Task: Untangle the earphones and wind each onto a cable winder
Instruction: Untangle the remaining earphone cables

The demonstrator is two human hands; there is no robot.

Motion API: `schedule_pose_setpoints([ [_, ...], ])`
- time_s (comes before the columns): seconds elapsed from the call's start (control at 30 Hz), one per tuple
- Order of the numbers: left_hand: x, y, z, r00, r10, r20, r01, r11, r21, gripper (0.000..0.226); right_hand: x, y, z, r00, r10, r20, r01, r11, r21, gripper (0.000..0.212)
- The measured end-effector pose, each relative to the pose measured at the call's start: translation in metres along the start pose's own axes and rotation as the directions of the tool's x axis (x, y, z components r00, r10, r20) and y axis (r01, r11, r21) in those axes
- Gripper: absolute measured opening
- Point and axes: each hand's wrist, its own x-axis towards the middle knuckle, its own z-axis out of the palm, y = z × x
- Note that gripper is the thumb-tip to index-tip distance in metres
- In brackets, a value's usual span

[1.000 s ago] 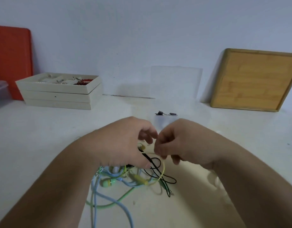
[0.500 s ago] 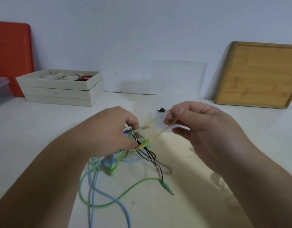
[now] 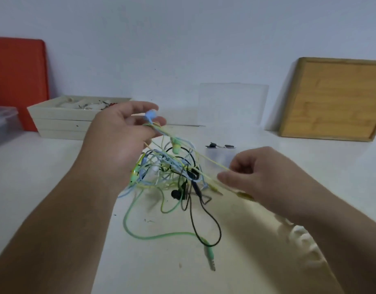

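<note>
- Left hand (image 3: 121, 134): I see it raised above the white tabletop (image 3: 55, 177), palm turned towards the camera. Its thumb and fingertips pinch a pale blue earbud (image 3: 150, 114) and the upper end of a thin yellow cable (image 3: 204, 159).
- Right hand (image 3: 254, 177): it sits lower and to the right, fingers curled. They pinch the same yellow cable near its lower end, and the cable runs taut and slanting between the two hands.
- Tangled bundle of thin earphone cables in blue, green, yellow and black (image 3: 168, 170): it hangs from the left hand down to the tabletop, between the two forearms. A green earbud (image 3: 176, 147) dangles near the top of it.
- Black earbud (image 3: 176, 194): it lies at the bottom edge of the bundle, on the table.
- Long green cable ending in a green jack plug (image 3: 209, 254): it trails loose over the tabletop towards the camera. A black cable loop (image 3: 212, 225) crosses it.
- Small dark clips (image 3: 220, 146): they lie on the table behind the bundle. I cannot tell what they are.
- Stacked cream-coloured trays (image 3: 62, 122): back left, against the wall, with small items in the top one.
- Orange-red flat board (image 3: 17, 77): it leans on the wall behind the trays.
- Square bamboo board (image 3: 335, 98): it leans on the wall at back right.
- Clear plastic sheet (image 3: 233, 102): it stands upright at the back centre.
</note>
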Motion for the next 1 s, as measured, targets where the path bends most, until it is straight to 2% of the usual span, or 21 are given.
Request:
schedule_pose_setpoints([
  [0.07,0.001,-0.004,0.001,0.991,0.118,-0.066,-0.109,0.986,0.129,0.039,-0.001,-0.001,0.005,0.992,-0.007,0.13,0.02,0.995,-0.099,0.031],
  [0.13,0.003,-0.008,-0.001,0.952,0.294,-0.083,-0.248,0.904,0.349,0.041,-0.002,-0.001,0.007,0.979,-0.031,0.199,0.065,0.984,-0.167,0.028],
  [0.2,0.005,-0.01,-0.006,0.905,0.426,-0.014,-0.333,0.725,0.603,0.036,-0.004,-0.004,0.006,0.982,-0.055,0.181,0.073,0.993,-0.093,0.025],
  [0.23,0.006,-0.009,-0.009,0.898,0.439,0.029,-0.335,0.64,0.691,0.03,-0.004,-0.005,0.005,0.991,-0.061,0.117,0.062,0.998,-0.002,0.024],
  [0.27,0.007,-0.009,-0.013,0.909,0.414,0.047,-0.313,0.605,0.732,0.021,-0.004,-0.006,0.003,0.998,-0.052,0.032,0.048,0.991,0.121,0.024],
  [0.33,0.009,-0.008,-0.016,0.952,0.305,0.027,-0.234,0.669,0.705,0.012,-0.003,-0.007,-0.001,0.997,-0.028,-0.073,0.058,0.896,0.441,0.024],
  [0.4,0.006,-0.006,-0.016,0.991,0.115,0.071,-0.135,0.831,0.54,0.02,-0.003,-0.009,0.0,0.999,-0.019,-0.035,0.038,0.708,0.706,0.022],
  [0.47,-0.001,0.001,-0.011,0.958,-0.036,0.285,-0.067,0.937,0.343,0.046,-0.002,-0.01,0.005,0.999,-0.038,0.027,-0.001,0.556,0.831,0.019],
  [0.53,-0.009,0.003,-0.002,0.896,-0.037,0.443,-0.089,0.961,0.261,0.072,-0.002,-0.011,0.012,0.996,-0.074,0.042,0.0,0.497,0.868,0.017],
  [0.6,-0.015,0.001,0.008,0.858,-0.007,0.514,-0.177,0.935,0.308,0.083,-0.004,-0.012,0.015,0.993,-0.112,0.033,0.023,0.467,0.884,0.02],
  [0.63,-0.019,0.0,0.012,0.842,-0.001,0.539,-0.218,0.914,0.341,0.079,-0.005,-0.013,0.016,0.993,-0.113,0.028,0.026,0.453,0.891,0.019],
  [0.7,-0.023,0.0,0.017,0.818,0.001,0.576,-0.287,0.868,0.405,0.057,-0.005,-0.015,0.016,0.993,-0.118,0.0,0.052,0.432,0.9,0.019],
  [0.77,-0.023,-0.002,0.016,0.833,-0.026,0.553,-0.341,0.762,0.55,0.039,-0.004,-0.014,0.012,0.991,-0.11,-0.077,0.121,0.489,0.864,0.02],
  [0.83,-0.019,-0.003,0.01,0.87,-0.054,0.49,-0.337,0.659,0.672,0.033,-0.002,-0.012,0.003,0.987,-0.067,-0.146,0.159,0.548,0.821,0.022],
  [0.9,-0.014,-0.004,0.003,0.905,-0.039,0.424,-0.32,0.596,0.736,0.029,0.0,-0.011,-0.007,0.99,-0.008,-0.142,0.132,0.425,0.896,0.025],
  [0.97,-0.01,-0.003,-0.004,0.938,-0.01,0.346,-0.275,0.587,0.762,0.026,-0.001,-0.012,-0.014,0.994,0.025,-0.109,0.098,0.278,0.956,0.029],
  [1.0,-0.007,-0.003,-0.006,0.952,0.01,0.307,-0.253,0.595,0.763,0.026,-0.001,-0.013,-0.016,0.995,0.029,-0.091,0.082,0.245,0.966,0.03],
])
